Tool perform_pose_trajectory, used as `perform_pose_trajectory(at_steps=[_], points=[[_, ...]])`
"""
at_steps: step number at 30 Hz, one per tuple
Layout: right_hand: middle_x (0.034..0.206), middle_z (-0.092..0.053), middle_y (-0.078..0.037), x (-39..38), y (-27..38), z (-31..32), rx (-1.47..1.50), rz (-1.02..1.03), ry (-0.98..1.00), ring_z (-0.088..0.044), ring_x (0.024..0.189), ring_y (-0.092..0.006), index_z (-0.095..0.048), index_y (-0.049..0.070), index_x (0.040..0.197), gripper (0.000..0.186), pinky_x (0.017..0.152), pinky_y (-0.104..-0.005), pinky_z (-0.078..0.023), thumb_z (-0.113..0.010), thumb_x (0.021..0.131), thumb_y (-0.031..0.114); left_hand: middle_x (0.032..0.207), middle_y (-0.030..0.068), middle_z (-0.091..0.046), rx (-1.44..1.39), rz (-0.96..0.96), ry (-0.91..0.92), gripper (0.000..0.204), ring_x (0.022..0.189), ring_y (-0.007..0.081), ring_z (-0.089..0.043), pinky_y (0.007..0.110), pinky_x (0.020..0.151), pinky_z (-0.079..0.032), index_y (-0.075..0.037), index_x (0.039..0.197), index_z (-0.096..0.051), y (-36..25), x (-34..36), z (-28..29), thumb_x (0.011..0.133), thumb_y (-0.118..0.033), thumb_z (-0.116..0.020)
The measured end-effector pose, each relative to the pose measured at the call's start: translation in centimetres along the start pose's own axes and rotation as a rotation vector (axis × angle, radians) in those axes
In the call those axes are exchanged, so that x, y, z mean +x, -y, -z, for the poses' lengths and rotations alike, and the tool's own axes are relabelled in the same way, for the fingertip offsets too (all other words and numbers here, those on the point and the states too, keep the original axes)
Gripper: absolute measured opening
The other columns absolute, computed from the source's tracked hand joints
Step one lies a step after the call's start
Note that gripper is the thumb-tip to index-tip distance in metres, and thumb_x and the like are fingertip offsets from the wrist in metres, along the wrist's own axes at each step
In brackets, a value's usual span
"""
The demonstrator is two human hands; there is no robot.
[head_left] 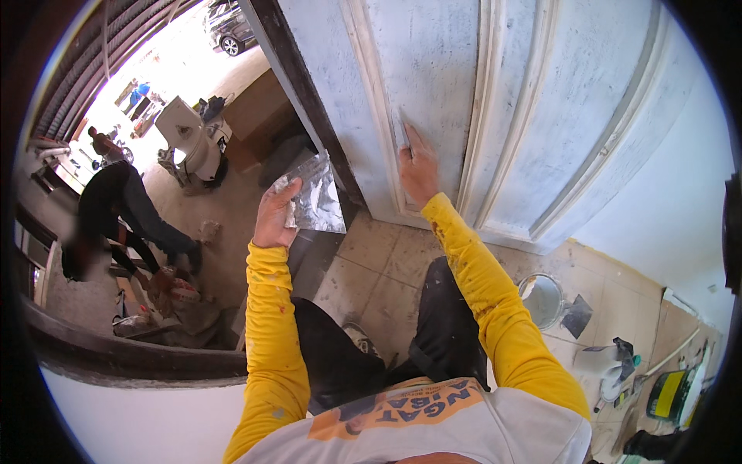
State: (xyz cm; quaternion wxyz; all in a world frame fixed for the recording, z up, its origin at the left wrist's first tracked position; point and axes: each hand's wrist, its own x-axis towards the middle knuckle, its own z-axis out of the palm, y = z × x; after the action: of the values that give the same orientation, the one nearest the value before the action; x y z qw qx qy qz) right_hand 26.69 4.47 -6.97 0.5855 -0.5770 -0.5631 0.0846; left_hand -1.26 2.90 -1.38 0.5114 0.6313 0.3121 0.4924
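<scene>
My left hand (276,213) grips a shiny, silvery square piece (318,197), perhaps a metal plate or plastic sheet, with smeared patches on it, held left of the door. My right hand (419,166) is against the pale, patchily coated panel door (510,100), fingers closed around a thin flat blade (403,135) that lies along the groove beside a vertical moulding. Below the door, to the right of my right forearm, a bucket (542,300) of grey material stands on the tiles, with a dark flat scraper (576,317) beside it.
A bent-over person (127,205) works at bags beyond the doorway at left, near a white toilet (197,147). Another person (103,145) and a car (230,27) are outside. Bottles (610,363), tools and a green-yellow container (672,394) lie at right. A dark threshold (139,363) runs at lower left.
</scene>
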Motion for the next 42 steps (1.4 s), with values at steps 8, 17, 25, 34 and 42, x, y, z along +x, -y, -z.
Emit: perform_pose_trajectory(at_steps=[8,17,25,34,42], points=[[0.136,-0.052,-0.022,2.7,-0.5,-5.6,-0.097,0.182,-0.28,-0.049,0.124,-0.0392,-0.045,0.002,0.14,0.05,0.105,-0.044,-0.039,-0.053,0.091,0.01,0.109,0.0078,-0.068,-0.361,0.257,-0.085,0.022,0.095,0.0185,-0.067,0.032,0.084,-0.053,0.0,0.115,-0.062,-0.5,0.3,-0.3,0.095,-0.01,-0.059],[0.137,-0.052,-0.023,-0.9,-2.3,-2.0,0.057,0.037,0.021,-0.048,0.125,-0.0397,-0.044,0.002,0.142,0.048,0.107,-0.0415,-0.038,-0.05,0.094,0.01,0.11,0.0054,-0.068,-0.268,0.246,-0.065,0.025,0.097,0.0165,-0.065,0.03,0.085,-0.051,0.0,0.116,-0.063,-1.6,0.0,-0.7,0.095,-0.013,-0.06],[0.135,-0.054,-0.024,3.6,-0.8,-2.2,0.081,0.135,-0.074,-0.051,0.123,-0.0406,-0.047,0.001,0.14,0.045,0.106,-0.0418,-0.039,-0.049,0.096,0.011,0.109,0.0052,-0.068,-0.321,0.239,-0.063,0.026,0.096,0.0152,-0.065,0.03,0.084,-0.052,0.0,0.117,-0.063,-1.4,0.0,-0.8,0.095,-0.014,-0.061],[0.135,-0.053,-0.025,-1.4,-3.5,-2.0,0.165,-0.057,-0.036,-0.048,0.127,-0.04,-0.047,0.0,0.139,0.045,0.107,-0.0419,-0.037,-0.05,0.097,0.013,0.107,0.004,-0.067,-0.26,0.222,-0.041,0.025,0.093,0.0133,-0.064,0.028,0.082,-0.05,-0.002,0.116,-0.063,-1.5,0.0,-0.9,0.094,-0.015,-0.062],[0.142,-0.046,-0.024,-0.1,-3.3,-6.7,-0.062,0.127,-0.207,-0.049,0.126,-0.0392,-0.037,0.001,0.146,0.053,0.107,-0.0386,-0.039,-0.052,0.097,0.013,0.105,0.0033,-0.067,-0.186,0.176,-0.05,0.024,0.094,0.0131,-0.064,0.027,0.082,-0.05,-0.002,0.115,-0.062,-1.9,-0.1,-1.2,0.094,-0.013,-0.061]])
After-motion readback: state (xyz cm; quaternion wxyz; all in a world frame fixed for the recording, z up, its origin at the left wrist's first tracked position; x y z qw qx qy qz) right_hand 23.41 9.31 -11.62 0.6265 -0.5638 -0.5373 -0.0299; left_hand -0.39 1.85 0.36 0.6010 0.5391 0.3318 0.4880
